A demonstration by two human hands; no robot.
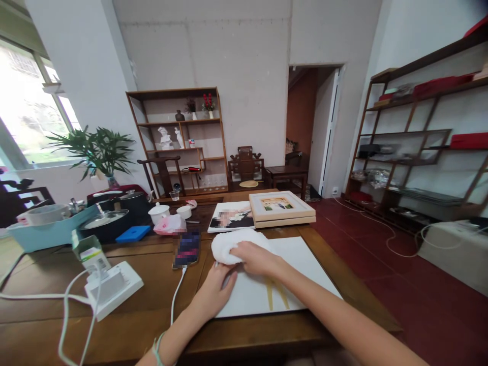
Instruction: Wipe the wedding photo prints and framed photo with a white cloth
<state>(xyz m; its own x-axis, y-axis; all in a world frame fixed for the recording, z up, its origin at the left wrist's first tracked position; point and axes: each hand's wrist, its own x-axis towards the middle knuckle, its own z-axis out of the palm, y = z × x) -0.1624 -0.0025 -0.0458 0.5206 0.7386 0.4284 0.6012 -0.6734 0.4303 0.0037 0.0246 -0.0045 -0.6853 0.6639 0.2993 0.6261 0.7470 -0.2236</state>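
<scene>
Grey walls [251, 96] surround a wooden tabletop [152, 262], which carries everything we examine. Toward its near right corner we find a white panel [305, 262] lying flat, a firm support, we judge, for pressing. Beyond it, by the right edge, a framed picture [282, 207] overlaps a photo print [231, 217], probably set there to leave the near edge free. Over the panel's far left corner lies a thick white cloth [249, 239]; we see the right hand [255, 257] with fingers bunched into it, seemingly gripping. Near the panel's left edge rests the left hand [219, 287], fingers bent against the cloth's near side, perhaps steadying; we cannot tell whether they grip. Smallest, yellowish strips [270, 296] run toward the panel's near edge.
</scene>
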